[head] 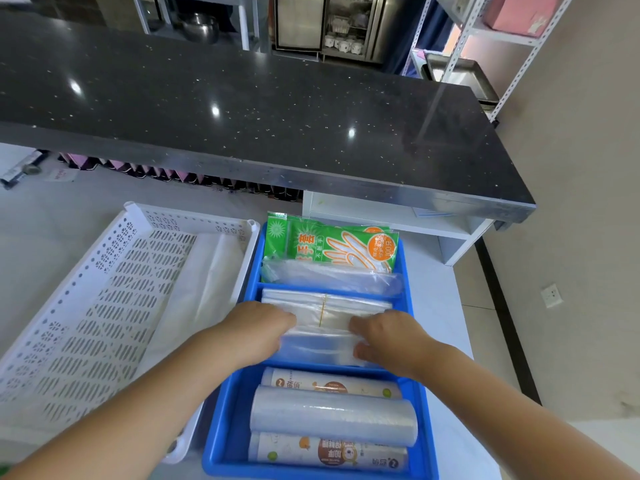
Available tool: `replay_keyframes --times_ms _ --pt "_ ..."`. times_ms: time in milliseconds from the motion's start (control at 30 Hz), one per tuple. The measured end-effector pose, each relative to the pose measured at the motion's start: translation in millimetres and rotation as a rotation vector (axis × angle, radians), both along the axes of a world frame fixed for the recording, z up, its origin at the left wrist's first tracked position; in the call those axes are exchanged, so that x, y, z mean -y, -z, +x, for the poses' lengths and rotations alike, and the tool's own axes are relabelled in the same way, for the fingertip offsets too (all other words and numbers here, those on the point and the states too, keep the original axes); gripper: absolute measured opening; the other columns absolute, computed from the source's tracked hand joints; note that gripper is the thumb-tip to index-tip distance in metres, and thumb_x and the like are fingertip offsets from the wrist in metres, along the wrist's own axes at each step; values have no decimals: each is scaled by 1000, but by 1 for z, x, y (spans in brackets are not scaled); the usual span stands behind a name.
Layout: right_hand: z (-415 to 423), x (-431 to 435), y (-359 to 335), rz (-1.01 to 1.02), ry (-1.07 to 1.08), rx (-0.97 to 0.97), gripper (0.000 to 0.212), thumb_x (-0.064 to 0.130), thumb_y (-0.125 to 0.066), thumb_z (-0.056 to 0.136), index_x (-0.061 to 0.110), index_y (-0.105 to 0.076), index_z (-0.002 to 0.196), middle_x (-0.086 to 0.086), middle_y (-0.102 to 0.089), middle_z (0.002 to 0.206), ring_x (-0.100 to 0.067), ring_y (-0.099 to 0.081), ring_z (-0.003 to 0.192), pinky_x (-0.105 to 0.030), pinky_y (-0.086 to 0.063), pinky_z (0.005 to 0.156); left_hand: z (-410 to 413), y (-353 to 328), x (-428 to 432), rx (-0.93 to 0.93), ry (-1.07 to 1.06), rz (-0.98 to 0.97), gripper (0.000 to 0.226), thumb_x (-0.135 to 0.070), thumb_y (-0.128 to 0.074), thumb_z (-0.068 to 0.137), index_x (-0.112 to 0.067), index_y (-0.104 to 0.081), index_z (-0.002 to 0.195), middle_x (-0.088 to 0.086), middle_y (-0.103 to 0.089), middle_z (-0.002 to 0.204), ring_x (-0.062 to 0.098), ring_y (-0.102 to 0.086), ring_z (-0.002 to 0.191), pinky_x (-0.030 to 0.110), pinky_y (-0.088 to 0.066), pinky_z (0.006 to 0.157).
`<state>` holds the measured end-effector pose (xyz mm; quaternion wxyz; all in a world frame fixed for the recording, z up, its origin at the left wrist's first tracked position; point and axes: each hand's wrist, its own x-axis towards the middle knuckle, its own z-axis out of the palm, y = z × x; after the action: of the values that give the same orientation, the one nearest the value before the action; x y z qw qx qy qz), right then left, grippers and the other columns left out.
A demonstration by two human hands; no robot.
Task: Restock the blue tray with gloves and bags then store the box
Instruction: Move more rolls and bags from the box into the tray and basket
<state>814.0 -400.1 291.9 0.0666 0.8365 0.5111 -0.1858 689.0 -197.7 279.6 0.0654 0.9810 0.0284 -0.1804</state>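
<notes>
The blue tray (221, 427) stands on the white table with three compartments. A green pack of gloves (332, 247) lies in the far compartment, with a loose clear bag (332, 277) in front of it. The middle compartment holds a stack of clear plastic bags (322, 329) tied with a rubber band. My left hand (258, 329) grips the stack's left end and my right hand (388, 336) grips its right end. Three rolls of bags (332, 415) fill the near compartment.
A white perforated basket (104, 299) with a little clear plastic in it sits just left of the tray, touching it. A black counter (277, 116) overhangs the table's far side. A white shelf unit (450, 233) is to the right, behind the tray.
</notes>
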Motion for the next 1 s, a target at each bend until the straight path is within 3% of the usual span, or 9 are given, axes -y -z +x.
replay_keyframes --times_ms 67,200,267,400,500,567,667,800,1000 --pt "-2 -1 1 -4 -50 77 27 34 -53 87 16 -54 107 -10 -66 109 -30 -59 97 -34 -46 83 -2 -2 0 39 16 14 12 -15 -54 77 -17 -50 88 6 -60 98 28 -56 92 30 -34 64" --pt "-1 0 -1 21 -150 213 31 36 -56 85 14 -54 106 -8 -64 107 -28 -55 98 -37 -42 85 -6 -6 -12 175 -28 -32 41 -28 -65 74 -21 -53 113 -3 -54 112 18 -49 108 28 -38 88" --pt "2 2 -1 63 -138 222 36 44 -55 86 14 -53 107 -7 -61 108 -27 -53 99 -37 -41 84 -10 -7 -13 229 -45 -55 40 -30 -65 76 -22 -53 113 -6 -55 112 16 -49 109 26 -34 90" --pt "3 4 0 198 -105 215 39 48 -41 92 16 -54 110 -5 -62 107 -27 -54 99 -37 -42 83 -11 -10 -5 317 -23 36 21 -21 -66 74 -20 -61 95 -3 -63 95 18 -57 95 27 -38 82" --pt "0 2 3 171 -140 195 32 40 -44 92 15 -55 109 -7 -62 107 -29 -55 98 -37 -41 82 -11 -16 3 334 48 161 31 -18 -85 37 -23 -64 59 -8 -60 57 13 -60 56 17 -47 57" --pt "0 2 4 179 -124 187 28 35 -47 89 14 -55 107 -7 -62 105 -30 -55 96 -36 -41 80 -11 -18 8 365 55 219 36 -21 -86 25 -23 -61 50 -9 -56 50 12 -58 49 14 -46 51" --pt "5 0 0 229 -114 193 30 37 -51 86 16 -57 107 -5 -63 104 -28 -56 95 -35 -42 79 -13 -19 11 376 -9 194 33 -24 -86 34 -21 -63 56 -6 -60 58 16 -61 58 18 -48 58" --pt "9 -16 -6 335 -120 192 27 31 -46 89 19 -60 109 -3 -65 103 -26 -58 95 -34 -44 78 -25 -24 9 405 -209 106 18 -21 -73 67 -15 -67 83 1 -66 82 24 -61 83 30 -47 78" --pt "-17 -60 -23 492 -204 58 22 22 -51 89 18 -66 104 -5 -70 98 -30 -62 91 -32 -45 70 -73 -44 4 483 -420 137 11 -17 -72 69 -18 -68 79 -2 -69 74 22 -62 70 26 -44 65"
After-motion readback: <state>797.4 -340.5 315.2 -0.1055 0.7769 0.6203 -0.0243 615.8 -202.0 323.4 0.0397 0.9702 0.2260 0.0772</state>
